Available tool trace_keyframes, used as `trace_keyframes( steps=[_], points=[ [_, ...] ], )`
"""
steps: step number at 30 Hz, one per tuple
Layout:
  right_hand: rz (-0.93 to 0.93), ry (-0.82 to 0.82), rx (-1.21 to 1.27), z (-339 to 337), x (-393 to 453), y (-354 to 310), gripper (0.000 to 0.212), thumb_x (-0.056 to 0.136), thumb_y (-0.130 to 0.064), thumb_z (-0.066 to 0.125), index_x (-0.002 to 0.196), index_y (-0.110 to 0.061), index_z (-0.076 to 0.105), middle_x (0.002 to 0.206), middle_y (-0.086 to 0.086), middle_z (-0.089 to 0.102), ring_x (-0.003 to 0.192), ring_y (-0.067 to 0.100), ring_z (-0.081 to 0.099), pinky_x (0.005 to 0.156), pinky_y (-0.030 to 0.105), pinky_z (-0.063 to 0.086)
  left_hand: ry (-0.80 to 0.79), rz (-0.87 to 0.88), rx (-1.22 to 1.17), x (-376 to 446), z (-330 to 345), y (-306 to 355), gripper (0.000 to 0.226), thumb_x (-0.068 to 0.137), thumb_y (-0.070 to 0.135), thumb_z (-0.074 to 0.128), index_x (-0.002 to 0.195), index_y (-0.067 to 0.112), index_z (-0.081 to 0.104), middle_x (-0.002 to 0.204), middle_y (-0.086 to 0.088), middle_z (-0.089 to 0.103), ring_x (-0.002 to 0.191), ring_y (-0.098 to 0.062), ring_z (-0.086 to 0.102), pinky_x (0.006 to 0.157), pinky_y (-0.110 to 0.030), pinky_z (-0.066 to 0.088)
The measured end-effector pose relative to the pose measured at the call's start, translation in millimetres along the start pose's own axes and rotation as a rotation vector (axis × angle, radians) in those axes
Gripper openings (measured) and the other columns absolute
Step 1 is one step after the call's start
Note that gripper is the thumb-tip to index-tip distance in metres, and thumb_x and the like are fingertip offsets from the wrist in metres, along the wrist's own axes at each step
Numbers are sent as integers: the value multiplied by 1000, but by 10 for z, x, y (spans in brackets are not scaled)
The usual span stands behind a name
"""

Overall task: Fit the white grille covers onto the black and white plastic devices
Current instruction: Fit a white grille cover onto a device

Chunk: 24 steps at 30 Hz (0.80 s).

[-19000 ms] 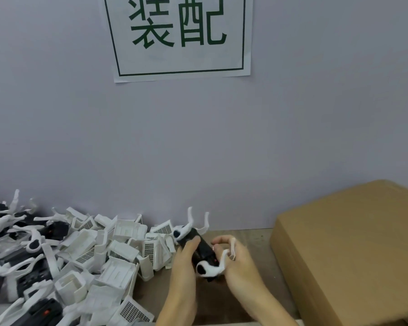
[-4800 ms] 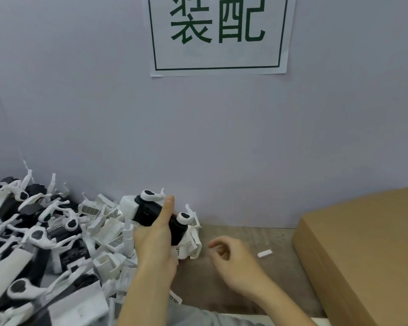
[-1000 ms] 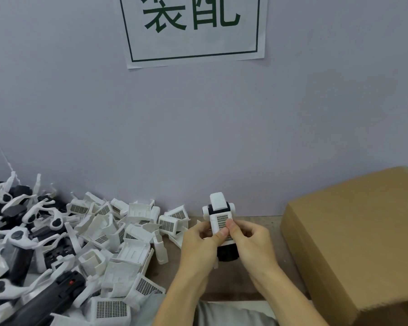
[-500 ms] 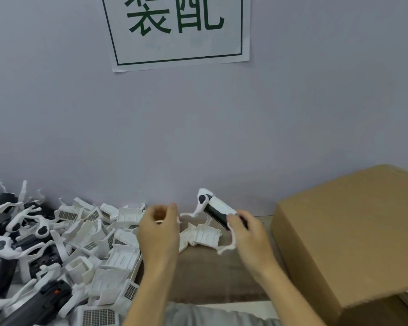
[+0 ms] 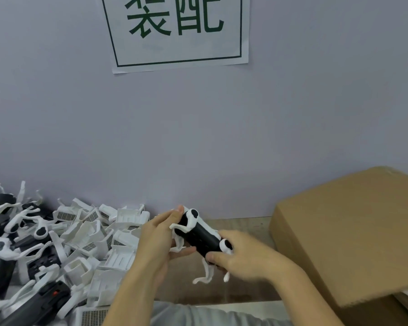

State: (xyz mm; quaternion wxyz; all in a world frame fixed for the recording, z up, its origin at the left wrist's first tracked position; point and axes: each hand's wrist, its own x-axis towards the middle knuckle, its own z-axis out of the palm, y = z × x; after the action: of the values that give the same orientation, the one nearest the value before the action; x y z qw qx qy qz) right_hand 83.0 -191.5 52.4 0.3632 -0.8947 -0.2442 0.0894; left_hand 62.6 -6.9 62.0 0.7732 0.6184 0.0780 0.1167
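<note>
Device [image 5: 199, 238], black body with white end caps and thin white legs, held above the wooden bench [image 5: 243, 225], tilted, between both hands. Left hand [image 5: 159, 241] curls round its upper end; right hand [image 5: 243, 260] grips the lower end. No grille cover visibly in either hand; loose covers [image 5: 97, 234] lie heaped to the left. Risks, as judged: the slender legs snagging or bending under finger pressure; a cover pressed on askew failing to seat, since the mounting face is turned out of sight.

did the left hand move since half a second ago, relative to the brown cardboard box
Yes. The left hand has moved right, toward the brown cardboard box, and now holds the black and white plastic device.
</note>
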Motion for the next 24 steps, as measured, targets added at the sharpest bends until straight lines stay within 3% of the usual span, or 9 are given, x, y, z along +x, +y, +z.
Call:
trace_keyframes(
  steps=[4,7,10,13,15,17,19,21,24],
  points=[
    [45,-37,340,-118,-74,-40,13,97,-28,62,103,-18,62,90,2,75,71,20,75,65,28,55,62,-113,-195,9,86,-65,19,96,21,60,88,12,75,86,-17,73,69,-30,74,51,-37,58],
    [36,242,687,-304,-106,-165,19,99,-21,60,98,-3,65,81,13,70,63,22,69,66,36,53,163,-119,-233,27,111,-189,18,99,23,54,106,8,61,92,-20,75,76,-35,74,56,-38,58],
    [-52,528,1178,-741,-221,-312,19,102,-22,51,102,-5,59,81,13,63,55,19,66,61,29,53,237,-135,-99,39,118,-333,18,98,19,54,111,8,60,93,-19,74,78,-35,69,59,-36,52],
    [-203,813,1416,-1273,-543,-210,41,102,-43,46,125,-9,50,100,9,60,79,22,73,76,30,54,241,-110,-25,43,133,-384,15,101,11,48,109,11,61,89,-17,73,71,-30,67,54,-32,50],
    [-154,947,1422,-1434,-693,-33,61,102,-46,45,152,-15,27,127,12,49,103,33,67,97,42,50,217,-93,36,46,140,-375,22,99,3,42,105,13,61,88,-18,73,67,-28,65,54,-33,48],
    [-15,1026,1227,-1395,-675,72,39,106,-31,42,139,-11,43,134,18,46,99,30,61,104,43,45,193,-85,108,42,156,-370,25,98,0,40,102,12,62,88,-19,72,67,-27,64,55,-33,46],
    [120,1010,908,-1199,-516,121,13,102,-13,44,102,-14,57,120,25,57,85,23,62,83,35,49,150,-84,216,24,179,-387,25,96,-2,41,100,9,63,87,-17,72,66,-25,63,53,-30,44],
    [150,904,700,-879,-274,78,16,98,-10,48,105,-15,61,101,10,68,79,17,66,67,29,46,113,-70,319,2,192,-397,24,94,-3,44,98,10,64,86,-14,71,66,-22,62,52,-27,44],
    [138,680,517,-240,48,-38,27,96,-12,49,117,-22,64,98,-3,71,87,16,71,68,23,52,95,35,579,-29,197,-320,21,93,3,49,93,19,64,93,-5,70,80,-20,64,68,-29,48]
  ],
)
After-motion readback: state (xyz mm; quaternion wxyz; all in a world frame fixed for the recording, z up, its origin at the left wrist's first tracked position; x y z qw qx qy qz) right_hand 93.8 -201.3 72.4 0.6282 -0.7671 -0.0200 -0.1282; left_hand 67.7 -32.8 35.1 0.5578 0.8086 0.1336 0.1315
